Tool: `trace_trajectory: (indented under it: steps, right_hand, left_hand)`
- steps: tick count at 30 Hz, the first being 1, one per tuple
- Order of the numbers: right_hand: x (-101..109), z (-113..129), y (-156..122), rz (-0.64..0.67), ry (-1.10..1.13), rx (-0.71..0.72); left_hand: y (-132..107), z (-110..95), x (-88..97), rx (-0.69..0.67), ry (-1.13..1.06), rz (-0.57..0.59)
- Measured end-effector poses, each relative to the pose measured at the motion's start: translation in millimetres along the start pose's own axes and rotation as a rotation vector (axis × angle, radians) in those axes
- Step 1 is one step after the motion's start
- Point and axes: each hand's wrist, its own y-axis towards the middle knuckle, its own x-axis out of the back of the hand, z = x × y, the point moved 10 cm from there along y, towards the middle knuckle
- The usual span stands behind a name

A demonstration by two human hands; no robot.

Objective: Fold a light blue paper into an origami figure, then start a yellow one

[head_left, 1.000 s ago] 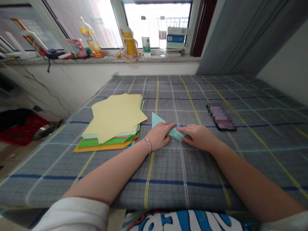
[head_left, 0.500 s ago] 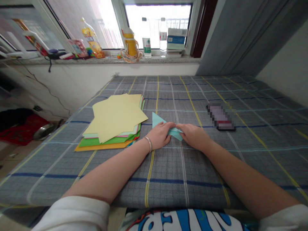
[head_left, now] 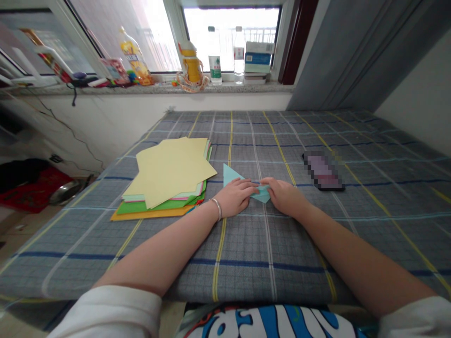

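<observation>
A folded light blue paper lies on the plaid cloth, a pointed corner sticking out above my left hand. My left hand, with a silver bangle on its wrist, presses down on the paper's left part. My right hand holds the paper's right end, and a small blue tip shows between the two hands. Much of the paper is hidden under my fingers. To the left lies a stack of coloured paper sheets, yellow on top, with green and orange below.
A plaid grey cloth covers the work surface. A phone, pixelated, lies to the right. Bottles, a yellow flask and boxes stand on the window sill beyond the far edge. The floor lies below the left edge.
My hands have drawn slightly closer together over the blue paper, and its right tip has shifted a little up and left. The stack and phone stay put.
</observation>
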Motion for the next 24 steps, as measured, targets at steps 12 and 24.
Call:
trace_trajectory:
  steps: [12,24]
  right_hand:
    - [26.1,9.4,-13.1,0.016,0.135,0.139]
    - [13.1,18.0,-6.6,-0.001,-0.117,0.175]
  left_hand:
    - [1.2,6.2,3.0,0.056,-0.048,-0.042]
    - [1.2,5.6,0.1,0.034,-0.077,-0.014]
